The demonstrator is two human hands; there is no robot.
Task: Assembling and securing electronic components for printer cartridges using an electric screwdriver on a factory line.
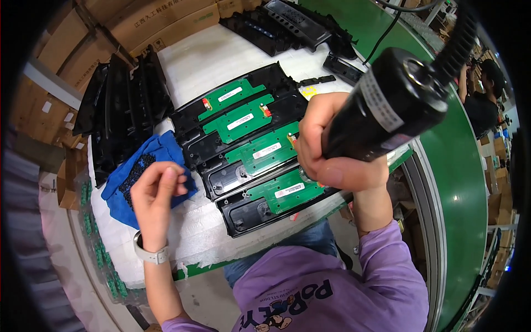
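My right hand (337, 149) is wrapped round a black electric screwdriver (387, 99) with a coiled cord. Its tip is hidden behind my hand, over the right side of the panels. My left hand (157, 185) hovers at a blue cloth (119, 202) heaped with small black screws (135, 177). Its thumb and fingers are curled together; whatever they pinch is too small or hidden. Between the hands lie several black plastic panels (224, 191) in a row, each bearing a green circuit board (263, 152) with a white label.
Black plastic housings stand stacked at the left (124, 108), and more lie at the back (293, 27). Cardboard boxes (166, 22) line the far edge. A green conveyor-like surface (462, 182) runs along the right. Bagged green boards (99, 249) hang at the left edge. Another person (487, 94) is far right.
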